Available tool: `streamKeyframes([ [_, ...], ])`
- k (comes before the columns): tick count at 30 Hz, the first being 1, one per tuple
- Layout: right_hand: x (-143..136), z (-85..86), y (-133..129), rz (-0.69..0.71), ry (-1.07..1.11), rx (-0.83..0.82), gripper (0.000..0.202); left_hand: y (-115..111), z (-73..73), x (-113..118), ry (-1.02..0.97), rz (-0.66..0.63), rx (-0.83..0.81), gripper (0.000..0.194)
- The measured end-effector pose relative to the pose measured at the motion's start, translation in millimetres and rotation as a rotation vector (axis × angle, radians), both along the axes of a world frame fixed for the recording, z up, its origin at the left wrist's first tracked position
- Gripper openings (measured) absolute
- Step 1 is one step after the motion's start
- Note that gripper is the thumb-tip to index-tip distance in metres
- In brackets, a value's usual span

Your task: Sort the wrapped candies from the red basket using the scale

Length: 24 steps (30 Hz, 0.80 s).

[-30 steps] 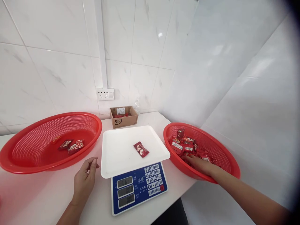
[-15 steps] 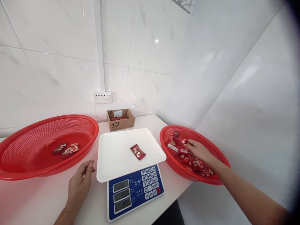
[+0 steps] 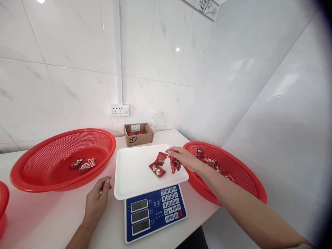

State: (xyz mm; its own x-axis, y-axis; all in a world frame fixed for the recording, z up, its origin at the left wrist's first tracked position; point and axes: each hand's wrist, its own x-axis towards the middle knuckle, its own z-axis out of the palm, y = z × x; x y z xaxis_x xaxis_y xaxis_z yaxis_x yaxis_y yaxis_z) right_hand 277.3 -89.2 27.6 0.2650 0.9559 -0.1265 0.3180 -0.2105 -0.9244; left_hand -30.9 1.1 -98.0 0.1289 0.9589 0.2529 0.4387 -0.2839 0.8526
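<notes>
My right hand (image 3: 183, 157) is over the right side of the scale's white tray (image 3: 129, 173), its fingers closed on a few small red snack packets (image 3: 175, 166). Just left of the fingertips, another red packet (image 3: 161, 158) is at the tray, overlapping a dark red packet (image 3: 157, 170) that lies flat there. My left hand (image 3: 97, 197) rests by the tray's left edge, loosely curled, with nothing visible in it. Below the tray, the blue scale (image 3: 155, 214) shows its keypad and displays. My right forearm partly covers the right red basket (image 3: 249, 169), where several red packets (image 3: 207, 160) lie.
Left of the scale stands a red mesh basket (image 3: 33, 166) holding a few packets (image 3: 86, 166). Another red rim (image 3: 3, 197) shows at the far left. Behind the tray is a small cardboard box (image 3: 140, 139) with red contents. A tiled wall (image 3: 83, 93) closes off the back.
My right hand has moved left from the right basket to above the tray, carrying packets. A second packet now shows at the tray. My left hand keeps its curled pose; the view has shifted slightly.
</notes>
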Motion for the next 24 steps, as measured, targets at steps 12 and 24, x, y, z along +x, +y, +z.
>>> streamKeyframes([
  [12,-4,-19.3,11,-0.087,-0.204,-0.004,0.046,-1,2.1,1,-0.034,-0.015,-0.036,0.038],
  [24,-8,-36.7,9,-0.034,-0.486,0.052,0.023,0,2.8,2,-0.027,-0.028,-0.065,0.038],
])
